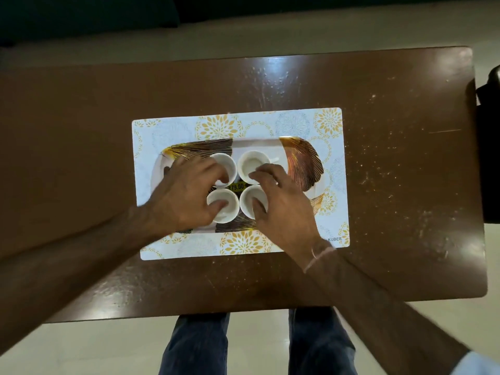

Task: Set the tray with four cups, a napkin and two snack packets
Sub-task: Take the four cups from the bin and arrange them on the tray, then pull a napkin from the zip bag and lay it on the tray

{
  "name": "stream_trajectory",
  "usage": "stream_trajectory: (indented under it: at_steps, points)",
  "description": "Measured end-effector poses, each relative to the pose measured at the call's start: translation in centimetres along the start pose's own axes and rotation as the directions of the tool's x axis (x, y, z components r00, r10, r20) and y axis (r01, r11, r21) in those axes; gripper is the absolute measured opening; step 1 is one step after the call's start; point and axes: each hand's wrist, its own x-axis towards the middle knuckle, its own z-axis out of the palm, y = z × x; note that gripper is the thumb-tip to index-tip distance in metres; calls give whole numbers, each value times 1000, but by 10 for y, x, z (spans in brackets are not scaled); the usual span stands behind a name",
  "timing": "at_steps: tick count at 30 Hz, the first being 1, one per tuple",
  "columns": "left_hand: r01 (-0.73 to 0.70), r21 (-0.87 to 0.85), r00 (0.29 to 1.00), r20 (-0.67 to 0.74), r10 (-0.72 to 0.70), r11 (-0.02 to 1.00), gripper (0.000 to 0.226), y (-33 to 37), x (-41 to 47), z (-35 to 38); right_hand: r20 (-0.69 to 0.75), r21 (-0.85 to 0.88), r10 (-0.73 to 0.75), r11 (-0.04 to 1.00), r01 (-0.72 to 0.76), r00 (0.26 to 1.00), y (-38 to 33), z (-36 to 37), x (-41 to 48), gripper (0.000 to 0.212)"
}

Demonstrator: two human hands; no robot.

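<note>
Resting on a glossy, scratched brown wooden table (378, 158): a rectangular white placemat printed with yellow flower medallions (173, 131), carrying an oval white tray with brown-and-gold fan-leaf corners (303, 158).

Standing on the tray's centre in a two-by-two cluster, rims nearly touching: four small round white cups, at 10 o'clock (228, 165), 8 o'clock (220, 200), 2 o'clock (250, 163) and 4 o'clock (257, 194) of a yellow price sticker (237, 187) showing between them.

Reaching in from 8 o'clock: bare left hand (186, 193), fingers spread and curled, fingertips dipping into the 10 o'clock and 8 o'clock cups; whether actually gripping either, cannot tell.

Reaching in from 4 o'clock: bare right hand (284, 207), thread band (319, 257) at the wrist, fingers spread, tips lying on the rims of the 2 o'clock and 4 o'clock cups; firmness of hold likewise not discernible.

Showing below the table's near edge at 6 o'clock: blue denim trouser legs (197, 345).
</note>
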Motion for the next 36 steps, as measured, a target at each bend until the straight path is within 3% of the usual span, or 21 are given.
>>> stream_trajectory:
  at_steps: [2, 5, 11, 16, 23, 29, 36]
  points:
    - [27, 92, 999, 26, -29, 995, 47, 3, -9, 13, 108, -94, -36, 994, 47, 993, 1, 1, 15, 45]
    - [56, 114, 997, -52, -50, 992, 36, 3, -7, 22, 166, -208, -47, 975, 81, 985, 5, 4, 26, 36]
    - [71, 120, 992, -117, -57, 990, 24, -3, -5, 27, 142, -166, -31, 985, 55, 989, 5, 9, 25, 29]
    - [100, 39, 987, -132, -94, 994, 36, -6, -7, 22, 146, -152, -50, 986, 72, 988, 1, 11, 26, 33]
    - [117, -136, 949, -275, -151, 984, 37, 20, 44, 4, -116, 78, 69, 995, -61, 991, 19, -12, 31, 35]
    - [96, -127, 971, -208, -121, 987, 34, 76, 135, 12, -157, 122, 225, 971, -207, 962, 93, -61, 39, 35]
    - [-83, -134, 992, -102, 70, 988, 29, 197, 247, 39, -291, 62, 344, 938, -342, 893, 219, -146, 19, 30]
